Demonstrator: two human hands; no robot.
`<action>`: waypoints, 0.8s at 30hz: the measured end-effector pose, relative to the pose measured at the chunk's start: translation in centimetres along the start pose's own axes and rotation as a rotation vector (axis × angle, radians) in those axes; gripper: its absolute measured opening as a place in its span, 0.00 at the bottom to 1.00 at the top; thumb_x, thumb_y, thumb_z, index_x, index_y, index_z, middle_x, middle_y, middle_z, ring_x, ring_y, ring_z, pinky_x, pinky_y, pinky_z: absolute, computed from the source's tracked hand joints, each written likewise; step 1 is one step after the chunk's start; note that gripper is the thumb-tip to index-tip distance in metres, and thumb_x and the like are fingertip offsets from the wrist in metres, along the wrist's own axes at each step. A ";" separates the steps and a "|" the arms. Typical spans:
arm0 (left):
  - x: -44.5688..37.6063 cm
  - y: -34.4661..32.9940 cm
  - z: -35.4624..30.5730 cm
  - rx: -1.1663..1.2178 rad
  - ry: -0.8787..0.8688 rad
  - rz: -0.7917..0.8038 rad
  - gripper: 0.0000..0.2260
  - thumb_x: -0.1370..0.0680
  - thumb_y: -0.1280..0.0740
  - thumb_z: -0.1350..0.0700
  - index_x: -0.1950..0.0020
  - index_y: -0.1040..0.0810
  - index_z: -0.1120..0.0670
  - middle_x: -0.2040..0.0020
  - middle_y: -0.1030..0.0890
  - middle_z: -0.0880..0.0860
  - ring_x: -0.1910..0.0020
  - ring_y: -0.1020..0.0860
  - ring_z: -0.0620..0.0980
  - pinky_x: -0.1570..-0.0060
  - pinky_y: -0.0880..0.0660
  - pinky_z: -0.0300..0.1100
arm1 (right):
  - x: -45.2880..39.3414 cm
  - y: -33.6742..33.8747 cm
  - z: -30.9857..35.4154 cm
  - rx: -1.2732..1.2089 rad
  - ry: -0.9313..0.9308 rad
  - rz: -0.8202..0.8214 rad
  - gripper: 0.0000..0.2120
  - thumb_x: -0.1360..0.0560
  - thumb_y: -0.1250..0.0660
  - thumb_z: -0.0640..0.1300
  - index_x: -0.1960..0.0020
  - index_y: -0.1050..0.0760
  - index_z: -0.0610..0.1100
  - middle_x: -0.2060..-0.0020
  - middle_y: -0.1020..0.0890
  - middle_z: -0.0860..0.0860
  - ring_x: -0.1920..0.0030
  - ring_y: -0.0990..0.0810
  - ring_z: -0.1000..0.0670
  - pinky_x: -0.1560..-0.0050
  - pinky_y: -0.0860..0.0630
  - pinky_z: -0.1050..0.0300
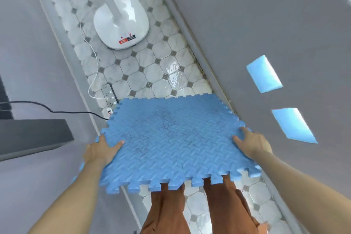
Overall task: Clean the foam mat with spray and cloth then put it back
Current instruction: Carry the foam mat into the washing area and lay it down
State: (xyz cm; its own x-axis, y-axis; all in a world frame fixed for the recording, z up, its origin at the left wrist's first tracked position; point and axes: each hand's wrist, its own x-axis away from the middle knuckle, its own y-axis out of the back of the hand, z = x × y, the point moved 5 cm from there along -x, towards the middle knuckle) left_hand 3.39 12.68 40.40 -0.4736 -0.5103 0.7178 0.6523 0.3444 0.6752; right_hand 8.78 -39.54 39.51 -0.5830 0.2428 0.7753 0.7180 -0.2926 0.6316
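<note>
As 1 foam mat [171,138] hangs level, L hand [100,150] & R hand [250,142] grip its sides.

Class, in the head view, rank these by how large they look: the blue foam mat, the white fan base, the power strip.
1. blue foam mat, though nearest the camera
2. white fan base
3. power strip

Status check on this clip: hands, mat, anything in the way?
Left hand and right hand grip opposite edges of the foam mat, held flat above the tiled floor. Dark marks on it. Fan base and power strip ahead.
</note>
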 end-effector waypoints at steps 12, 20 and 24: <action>14.8 10.0 -11.1 -0.477 -0.499 -0.012 0.40 0.27 0.42 0.30 0.25 0.42 0.54 0.29 0.31 0.58 0.31 0.32 0.60 0.36 0.33 0.48 | 25.2 -5.3 -14.5 -0.361 -0.347 0.013 0.24 0.21 0.41 0.55 0.29 0.30 0.47 0.33 0.24 0.42 0.34 0.25 0.42 0.38 0.29 0.53; 27.8 1.7 -23.6 -0.891 -0.933 -0.073 0.39 0.26 0.46 0.30 0.23 0.45 0.54 0.29 0.30 0.57 0.31 0.32 0.59 0.34 0.35 0.48 | 41.4 -18.6 -25.4 -0.818 -0.718 -0.026 0.26 0.21 0.42 0.57 0.26 0.34 0.49 0.38 0.21 0.42 0.40 0.22 0.42 0.46 0.25 0.53; 36.4 -6.9 -27.4 -1.092 -1.154 -0.098 0.37 0.24 0.48 0.31 0.24 0.45 0.54 0.30 0.29 0.57 0.31 0.32 0.57 0.33 0.38 0.49 | 50.6 -27.7 -28.5 -1.063 -0.943 -0.070 0.29 0.24 0.40 0.66 0.28 0.34 0.52 0.42 0.21 0.43 0.45 0.22 0.43 0.51 0.23 0.51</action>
State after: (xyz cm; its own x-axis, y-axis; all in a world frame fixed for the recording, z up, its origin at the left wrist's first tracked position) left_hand -2.12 -29.88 57.16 -0.3810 0.5243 0.7615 0.4460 -0.6173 0.6481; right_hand -51.49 -45.48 61.34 0.1660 0.6775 0.7166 -0.1695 -0.6962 0.6975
